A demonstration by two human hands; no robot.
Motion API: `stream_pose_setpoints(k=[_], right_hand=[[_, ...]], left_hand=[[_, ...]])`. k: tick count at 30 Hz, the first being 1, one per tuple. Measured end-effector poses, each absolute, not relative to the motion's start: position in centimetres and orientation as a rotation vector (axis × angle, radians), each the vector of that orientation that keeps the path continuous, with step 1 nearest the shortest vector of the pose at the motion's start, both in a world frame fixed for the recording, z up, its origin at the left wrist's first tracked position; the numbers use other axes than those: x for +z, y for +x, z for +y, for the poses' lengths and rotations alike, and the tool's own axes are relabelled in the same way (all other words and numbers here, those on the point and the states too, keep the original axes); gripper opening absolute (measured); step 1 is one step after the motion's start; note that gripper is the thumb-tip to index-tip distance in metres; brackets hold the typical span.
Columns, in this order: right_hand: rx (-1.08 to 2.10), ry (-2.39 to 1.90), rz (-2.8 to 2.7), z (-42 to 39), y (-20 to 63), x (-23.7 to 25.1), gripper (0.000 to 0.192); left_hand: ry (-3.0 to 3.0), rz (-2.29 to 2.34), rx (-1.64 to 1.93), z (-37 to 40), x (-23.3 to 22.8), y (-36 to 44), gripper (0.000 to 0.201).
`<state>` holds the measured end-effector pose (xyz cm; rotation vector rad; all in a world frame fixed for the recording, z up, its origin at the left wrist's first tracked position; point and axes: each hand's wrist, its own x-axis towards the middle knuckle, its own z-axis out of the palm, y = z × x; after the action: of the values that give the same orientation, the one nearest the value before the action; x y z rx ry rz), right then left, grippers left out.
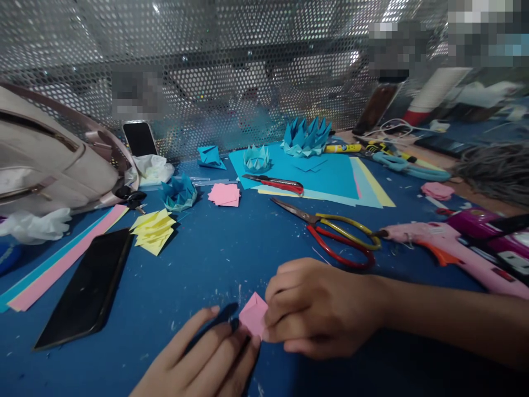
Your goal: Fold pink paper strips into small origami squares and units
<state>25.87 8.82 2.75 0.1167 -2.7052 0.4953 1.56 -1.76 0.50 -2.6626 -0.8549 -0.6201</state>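
A small pink folded paper square lies on the blue table with a creased flap at its top corner. My right hand is closed, its curled fingers and thumb gripping the right edge of the square and covering that side. At the lower left, my left hand lies with fingers stretched out and the index finger apart, fingertips touching the square's lower edge. Beyond the hands lie red-and-yellow-handled scissors, a stack of pink paper squares and a stack of yellow paper squares.
A pink glue gun lies at right. A red cutter rests on blue paper sheets near a blue paper lotus. At left are a dark phone, paper strips and a bag. A perforated metal panel stands behind.
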Motion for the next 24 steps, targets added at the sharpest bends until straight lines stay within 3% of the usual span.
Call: stream_pose_setpoints(k=[24], right_hand=[[0.493, 0.097, -2.767, 8.7, 25.93, 2.88, 0.015]], left_hand=[[-2.678, -0.837, -0.643, -2.07, 1.07, 1.32, 0.039]])
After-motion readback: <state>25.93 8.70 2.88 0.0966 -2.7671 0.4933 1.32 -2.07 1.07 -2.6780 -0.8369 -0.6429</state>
